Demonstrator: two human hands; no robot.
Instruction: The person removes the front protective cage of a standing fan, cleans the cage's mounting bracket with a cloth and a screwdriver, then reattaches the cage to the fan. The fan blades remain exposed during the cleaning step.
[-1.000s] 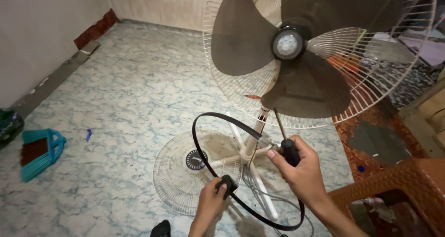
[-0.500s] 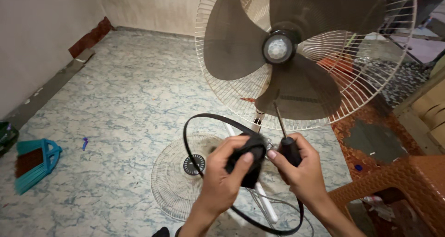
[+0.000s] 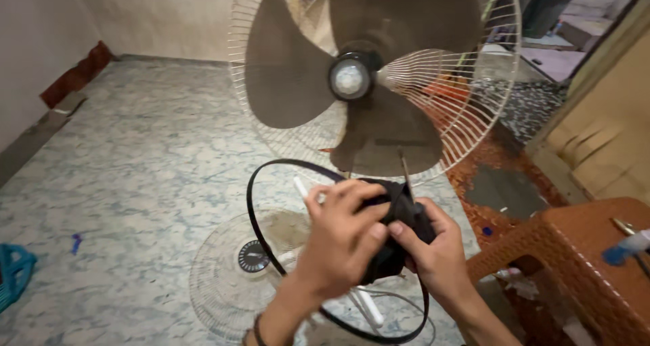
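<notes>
The standing fan [image 3: 365, 82] serves as the landmark: its rear guard and three dusty blades face the camera, with the front grille [image 3: 237, 278] lying flat on the marbled floor [image 3: 135, 149] below and in front of it.

Both hands meet just below the fan's lowest blade. The slim metal shaft of the screwdriver [image 3: 406, 173] sticks up from between them, its tip close to that blade and the guard wires. A likely mishap is that the shaft pokes or catches on the blade or wires as the hands work, because the tool is bundled in with other things rather than held freely. The black ring band [image 3: 254, 210], which loops down from the hands toward the grille, could also swing and snag the fan's white base legs [image 3: 369, 305] or slip out, since only a short stretch of it is gripped.

The left hand [image 3: 342, 234] is clenched: its fingers fold over a black clasp piece on the band, thumb pressing from the near side. The right hand [image 3: 440, 251] is also closed, its grip wrapped round the dark screwdriver handle and touching the same black piece, fingertips meeting those of the left hand.

To the right of the fan stands a brown plastic stool [image 3: 575, 251].
</notes>
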